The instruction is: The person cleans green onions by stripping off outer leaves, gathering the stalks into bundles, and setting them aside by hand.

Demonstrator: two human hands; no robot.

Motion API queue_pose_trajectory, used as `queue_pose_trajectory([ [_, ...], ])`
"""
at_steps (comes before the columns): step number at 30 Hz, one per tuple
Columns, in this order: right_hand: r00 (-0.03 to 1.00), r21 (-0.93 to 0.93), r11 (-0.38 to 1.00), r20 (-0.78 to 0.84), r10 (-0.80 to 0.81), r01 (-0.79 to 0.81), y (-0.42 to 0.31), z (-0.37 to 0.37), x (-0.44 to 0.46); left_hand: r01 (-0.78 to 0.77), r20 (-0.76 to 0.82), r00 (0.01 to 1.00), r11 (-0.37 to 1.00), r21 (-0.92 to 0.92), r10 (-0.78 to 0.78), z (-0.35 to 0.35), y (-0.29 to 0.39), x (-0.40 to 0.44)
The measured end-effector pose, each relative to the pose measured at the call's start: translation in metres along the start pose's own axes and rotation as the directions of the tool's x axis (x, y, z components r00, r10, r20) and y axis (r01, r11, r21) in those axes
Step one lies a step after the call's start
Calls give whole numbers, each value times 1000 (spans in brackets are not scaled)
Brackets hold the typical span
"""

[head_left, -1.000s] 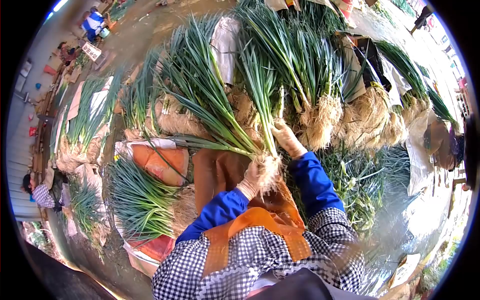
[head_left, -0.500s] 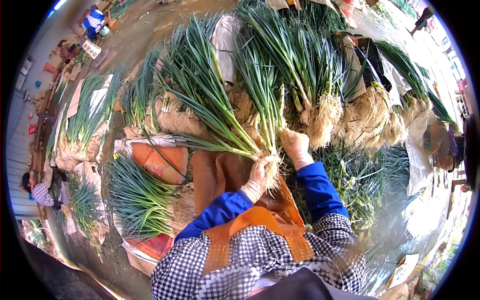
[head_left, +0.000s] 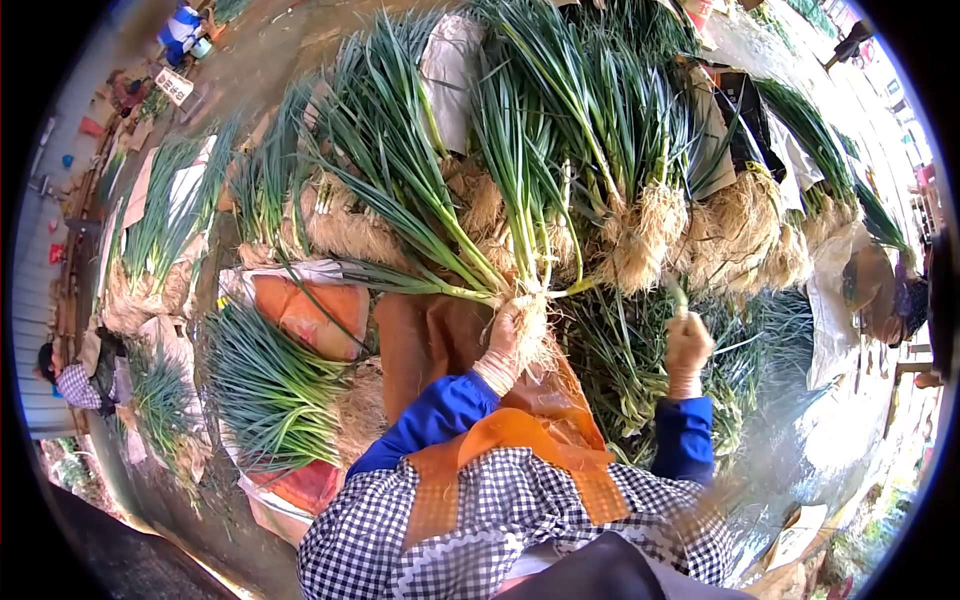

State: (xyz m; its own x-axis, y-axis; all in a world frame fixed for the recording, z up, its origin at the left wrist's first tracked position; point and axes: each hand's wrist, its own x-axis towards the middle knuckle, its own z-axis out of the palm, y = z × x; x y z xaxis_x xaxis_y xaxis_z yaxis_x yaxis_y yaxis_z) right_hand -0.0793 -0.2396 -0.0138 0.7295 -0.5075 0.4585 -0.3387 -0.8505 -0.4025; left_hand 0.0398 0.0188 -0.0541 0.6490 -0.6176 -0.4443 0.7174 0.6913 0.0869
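My left hand [head_left: 502, 348] is closed round the root end of a bunch of green onions [head_left: 525, 220], whose pale roots [head_left: 536, 338] hang down beside the fingers. The stalks fan out upward and to the left. Out to the right, my right hand [head_left: 688, 346] is closed on a short piece of green leaf [head_left: 677, 293] that sticks up from the fist. Beneath that hand lies a heap of loose leaves [head_left: 640, 370].
More onion bundles with shaggy roots [head_left: 735, 225] lie in a row ahead. A green pile [head_left: 270, 390] rests on sacking at left, by an orange sack [head_left: 312, 312]. Other people [head_left: 182, 35] sit far left. Wet floor [head_left: 815, 440] shows at right.
My right hand has left the bunch and moved right, over the leaf heap, with a piece of leaf in it. My left hand has stayed on the roots. One stalk now bends out to the right.
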Motion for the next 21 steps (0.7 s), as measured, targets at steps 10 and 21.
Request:
queue_pose_trajectory([
  [10,894,414,882,448,19,-226,-114,67,24,-20,10,1000,993,113,19,9,-4,-8],
  [21,757,221,933,545,-360,284,-111,79,-11,114,257,958,992,55,-124,-23,-5,-8],
])
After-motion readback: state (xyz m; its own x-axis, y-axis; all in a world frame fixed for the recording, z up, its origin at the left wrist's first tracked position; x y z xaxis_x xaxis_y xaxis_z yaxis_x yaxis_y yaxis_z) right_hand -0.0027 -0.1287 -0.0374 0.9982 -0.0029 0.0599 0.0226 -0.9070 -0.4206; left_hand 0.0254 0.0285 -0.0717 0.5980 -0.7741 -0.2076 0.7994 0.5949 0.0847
